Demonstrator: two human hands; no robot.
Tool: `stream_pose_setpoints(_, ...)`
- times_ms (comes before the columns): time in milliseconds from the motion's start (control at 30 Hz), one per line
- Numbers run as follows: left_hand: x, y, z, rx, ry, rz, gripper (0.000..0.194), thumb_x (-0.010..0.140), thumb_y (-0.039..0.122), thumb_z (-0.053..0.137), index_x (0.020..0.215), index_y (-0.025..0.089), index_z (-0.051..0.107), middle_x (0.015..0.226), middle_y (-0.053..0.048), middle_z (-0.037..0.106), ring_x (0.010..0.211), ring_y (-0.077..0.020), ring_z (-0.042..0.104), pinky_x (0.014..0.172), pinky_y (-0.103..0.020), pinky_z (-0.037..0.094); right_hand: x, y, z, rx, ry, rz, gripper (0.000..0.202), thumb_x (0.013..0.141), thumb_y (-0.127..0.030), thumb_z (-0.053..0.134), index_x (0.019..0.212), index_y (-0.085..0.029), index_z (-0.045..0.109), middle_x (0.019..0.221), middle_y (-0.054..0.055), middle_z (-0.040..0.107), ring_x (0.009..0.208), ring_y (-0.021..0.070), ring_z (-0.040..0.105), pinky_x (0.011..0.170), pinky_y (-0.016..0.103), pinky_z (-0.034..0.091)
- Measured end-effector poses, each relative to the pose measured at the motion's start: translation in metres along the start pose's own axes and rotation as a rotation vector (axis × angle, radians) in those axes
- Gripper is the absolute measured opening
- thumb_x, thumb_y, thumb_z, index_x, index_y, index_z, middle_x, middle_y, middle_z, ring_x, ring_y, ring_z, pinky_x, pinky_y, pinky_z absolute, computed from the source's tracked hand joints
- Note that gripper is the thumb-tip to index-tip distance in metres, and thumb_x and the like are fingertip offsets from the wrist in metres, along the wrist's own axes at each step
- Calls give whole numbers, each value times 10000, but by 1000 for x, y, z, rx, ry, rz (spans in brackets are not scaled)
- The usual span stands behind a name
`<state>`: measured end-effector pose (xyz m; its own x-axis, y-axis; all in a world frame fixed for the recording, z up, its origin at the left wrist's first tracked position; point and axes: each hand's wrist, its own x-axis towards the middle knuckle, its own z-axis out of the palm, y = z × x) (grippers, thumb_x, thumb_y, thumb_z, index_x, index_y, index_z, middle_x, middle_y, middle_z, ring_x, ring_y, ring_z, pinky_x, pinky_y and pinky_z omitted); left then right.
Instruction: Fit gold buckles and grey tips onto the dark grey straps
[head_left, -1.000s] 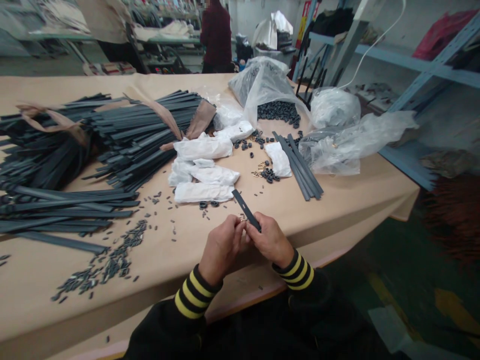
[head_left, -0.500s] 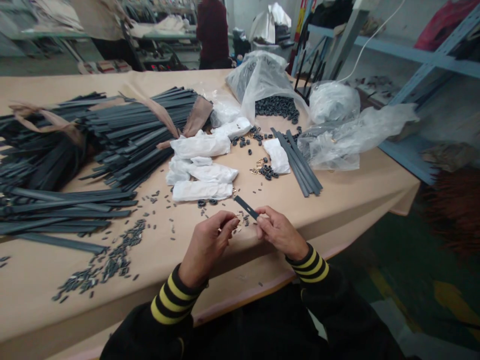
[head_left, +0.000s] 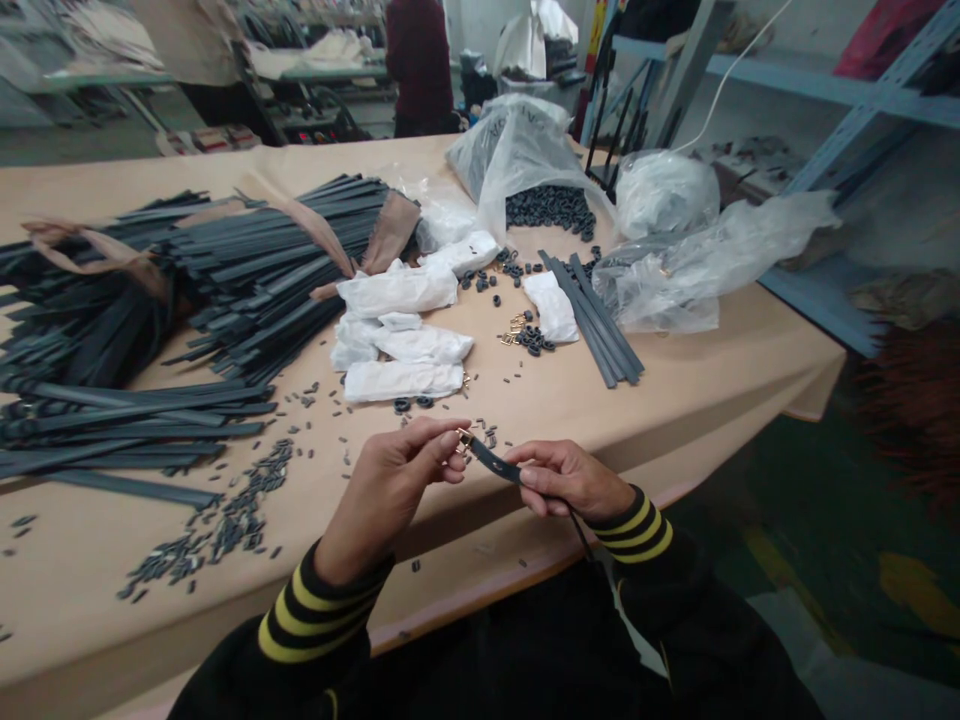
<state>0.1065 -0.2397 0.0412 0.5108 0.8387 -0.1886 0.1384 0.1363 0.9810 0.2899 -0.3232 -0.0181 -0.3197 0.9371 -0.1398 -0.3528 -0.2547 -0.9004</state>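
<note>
A dark strap (head_left: 495,464) with a small slot near its end is pinched in my right hand (head_left: 566,480); its tail hangs down toward my lap. Between the thumb and fingertips of my left hand (head_left: 409,465) sits a small gold buckle (head_left: 466,438), touching the strap's end. Both hands are above the table's near edge. Just beyond them, small dark pieces (head_left: 487,434) lie scattered. Farther off is a little pile of gold buckles (head_left: 517,328) beside dark loops (head_left: 534,341).
Bundled dark straps (head_left: 277,260) cover the left side, with small dark pieces (head_left: 225,520) strewn in front. White wrapped packets (head_left: 405,380) lie mid-table. An open plastic bag (head_left: 517,150) spills dark loops. Several loose straps (head_left: 596,325) lie at right. Two people stand behind.
My left hand has brought the gold buckle to the strap's end. The strap now bends, and my right hand has moved slightly right and nearer to me.
</note>
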Motion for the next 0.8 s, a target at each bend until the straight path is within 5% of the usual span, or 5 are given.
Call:
stream_pose_setpoints(233,2,-12,-6,-376,-243,-251,180,738,214,624,886,118,664,514,14,553,453,-33,475,442,-115,365,-2,0,-5,44,-119,41,258,799,-281,547,1002,-124,533,488,-71,477,348,13,296,333,136,177)
stream_pose_setpoints(400,-2,-23,7,-575,-374,-331,152,731,219,631,833,107,627,487,22,523,420,-21,439,418,-108,310,-2,-3,-2,-6,-126,20,247,807,-296,531,980,-120,514,488,-75,464,355,16,298,339,132,200)
stream_pose_setpoints(667,-3,-30,25,-664,-386,-259,155,770,277,581,740,150,496,490,36,483,520,-108,515,552,-235,401,-3,-10,25,-228,108,-62,135,842,-271,478,870,-142,455,715,15,589,515,59,526,423,148,381)
stream_pose_setpoints(800,-3,-27,18,-623,-438,-290,176,743,276,612,738,149,491,478,50,472,425,-58,410,501,-205,338,-7,-19,26,-216,61,-43,126,833,-252,496,862,-131,479,673,4,587,444,30,447,409,142,333)
